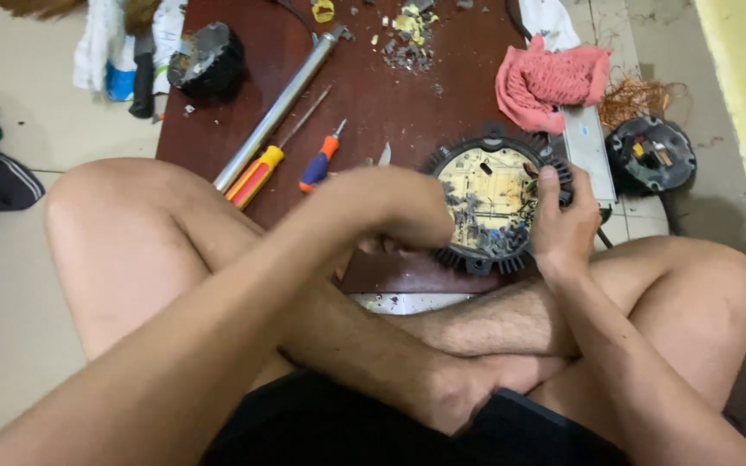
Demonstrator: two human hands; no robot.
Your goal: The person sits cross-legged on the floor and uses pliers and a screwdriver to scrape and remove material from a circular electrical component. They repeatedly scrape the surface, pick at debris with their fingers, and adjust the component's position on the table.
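A person sits cross-legged on the floor at the near edge of a low dark-red worktop (373,95), both hands on a round black finned housing (496,200) that carries a yellowish circuit board (487,185). The right hand (563,226) clasps the housing's right rim, fingers closed on the fins. The left hand (407,207) comes in from the housing's left side, blurred; whether its grip is closed on a tool cannot be told. The housing lies at the near right corner of the worktop, between the two hands, the right one nearer.

Left of it, two screwdrivers (291,164), one orange-and-yellow and one blue-and-orange, lie with their long axes running diagonally from the near left to the far right, beside a long metal tube (278,108) on the same slant. A pink cloth (550,82) sits at the far right edge, with broken scraps (412,39) at the far edge. A second round black unit (651,154) rests on the floor just off the right edge, near a tangle of copper wire (636,97). No labels can be made out.
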